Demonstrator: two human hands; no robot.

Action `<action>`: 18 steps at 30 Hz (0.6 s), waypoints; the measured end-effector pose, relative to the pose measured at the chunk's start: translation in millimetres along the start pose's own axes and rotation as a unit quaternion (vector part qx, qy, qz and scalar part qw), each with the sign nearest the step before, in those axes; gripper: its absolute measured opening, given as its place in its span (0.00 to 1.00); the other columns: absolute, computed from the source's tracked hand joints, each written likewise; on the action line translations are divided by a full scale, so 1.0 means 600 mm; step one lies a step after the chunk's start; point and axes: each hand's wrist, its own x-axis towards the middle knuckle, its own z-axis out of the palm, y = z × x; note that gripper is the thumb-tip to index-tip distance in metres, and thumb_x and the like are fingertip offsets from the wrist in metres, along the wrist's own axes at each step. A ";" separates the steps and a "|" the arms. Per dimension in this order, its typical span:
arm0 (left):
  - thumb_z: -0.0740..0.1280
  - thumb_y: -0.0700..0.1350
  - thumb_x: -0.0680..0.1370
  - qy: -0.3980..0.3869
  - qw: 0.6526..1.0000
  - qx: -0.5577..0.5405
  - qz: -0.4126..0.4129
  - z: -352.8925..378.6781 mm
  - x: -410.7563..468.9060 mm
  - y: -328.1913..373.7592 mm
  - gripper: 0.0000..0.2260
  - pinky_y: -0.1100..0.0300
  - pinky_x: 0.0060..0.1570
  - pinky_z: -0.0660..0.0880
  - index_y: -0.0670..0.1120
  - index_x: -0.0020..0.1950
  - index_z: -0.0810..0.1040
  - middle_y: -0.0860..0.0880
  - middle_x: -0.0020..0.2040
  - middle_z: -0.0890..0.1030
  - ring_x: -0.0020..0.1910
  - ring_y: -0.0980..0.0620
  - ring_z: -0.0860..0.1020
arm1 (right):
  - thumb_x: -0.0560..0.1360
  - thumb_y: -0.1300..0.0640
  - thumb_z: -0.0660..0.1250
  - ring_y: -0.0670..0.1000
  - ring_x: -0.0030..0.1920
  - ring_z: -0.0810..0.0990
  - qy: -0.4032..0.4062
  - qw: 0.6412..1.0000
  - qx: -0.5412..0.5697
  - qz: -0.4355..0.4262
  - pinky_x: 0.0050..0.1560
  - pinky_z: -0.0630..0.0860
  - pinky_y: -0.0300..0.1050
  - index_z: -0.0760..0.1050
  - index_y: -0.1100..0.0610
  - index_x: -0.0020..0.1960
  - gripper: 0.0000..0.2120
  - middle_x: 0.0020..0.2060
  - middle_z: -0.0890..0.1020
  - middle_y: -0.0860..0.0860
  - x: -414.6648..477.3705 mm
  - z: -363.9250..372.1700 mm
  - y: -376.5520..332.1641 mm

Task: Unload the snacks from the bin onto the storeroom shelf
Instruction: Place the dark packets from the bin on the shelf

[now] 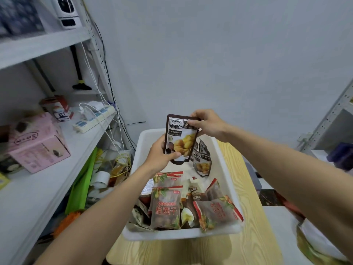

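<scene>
A brown chestnut snack pouch (180, 137) is held upright above the white bin (232, 188). My left hand (161, 155) grips its lower left edge. My right hand (207, 124) pinches its top right corner. In the bin lie two more chestnut pouches (202, 162) at the far right and several red-trimmed dried longan bags (165, 206) near the front. The white storeroom shelf (34, 190) runs along my left side.
The bin rests on a light wooden table (248, 243). On the shelf sit a pink box (36, 146), a small carton (58, 109) and a power strip (95, 118) with white cables. Clutter and a green strip (82, 180) lie below. Another rack (328, 119) stands at right.
</scene>
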 end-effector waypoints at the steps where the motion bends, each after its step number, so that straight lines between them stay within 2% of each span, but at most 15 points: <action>1: 0.76 0.34 0.71 0.002 1.000 -0.006 0.002 0.003 -0.002 -0.003 0.24 0.53 0.55 0.79 0.56 0.60 0.76 0.57 0.46 0.84 0.50 0.54 0.82 | 0.81 0.63 0.63 0.52 0.44 0.79 0.000 1.000 0.001 0.002 0.51 0.81 0.63 0.73 0.72 0.56 0.11 0.42 0.78 0.54 -0.001 0.000 0.001; 3: 0.75 0.34 0.71 0.005 1.000 -0.012 0.002 0.009 -0.003 -0.007 0.25 0.49 0.57 0.79 0.55 0.61 0.76 0.56 0.48 0.84 0.52 0.52 0.82 | 0.81 0.62 0.65 0.52 0.44 0.80 0.001 1.000 0.004 0.004 0.50 0.81 0.61 0.76 0.70 0.55 0.10 0.43 0.80 0.55 -0.001 -0.002 0.004; 7: 0.75 0.33 0.71 0.012 0.999 -0.028 -0.017 0.018 -0.001 -0.019 0.27 0.45 0.58 0.79 0.54 0.65 0.74 0.53 0.51 0.84 0.53 0.51 0.82 | 0.79 0.55 0.69 0.53 0.50 0.83 0.002 1.000 0.015 0.028 0.47 0.83 0.48 0.80 0.62 0.54 0.11 0.50 0.84 0.57 0.003 -0.015 0.020; 12: 0.75 0.34 0.72 0.027 0.998 -0.042 -0.030 0.022 0.005 -0.034 0.31 0.47 0.60 0.78 0.56 0.69 0.71 0.55 0.55 0.83 0.55 0.54 0.82 | 0.77 0.43 0.68 0.52 0.55 0.81 0.038 0.996 0.022 0.080 0.55 0.81 0.52 0.80 0.59 0.57 0.20 0.54 0.83 0.53 0.009 -0.030 0.072; 15: 0.74 0.33 0.73 0.036 0.998 -0.050 -0.032 0.025 0.009 -0.039 0.33 0.49 0.61 0.78 0.56 0.72 0.68 0.55 0.60 0.82 0.58 0.56 0.81 | 0.77 0.44 0.68 0.53 0.56 0.80 0.066 0.990 -0.021 0.124 0.58 0.79 0.53 0.78 0.58 0.61 0.21 0.57 0.81 0.54 0.015 -0.031 0.125; 18: 0.73 0.33 0.73 0.041 0.998 -0.045 -0.032 0.027 0.013 -0.044 0.34 0.53 0.61 0.77 0.60 0.71 0.67 0.57 0.63 0.80 0.59 0.58 0.79 | 0.76 0.49 0.71 0.54 0.59 0.77 0.048 0.981 -0.093 0.161 0.57 0.74 0.47 0.73 0.59 0.68 0.24 0.61 0.79 0.54 0.018 -0.025 0.170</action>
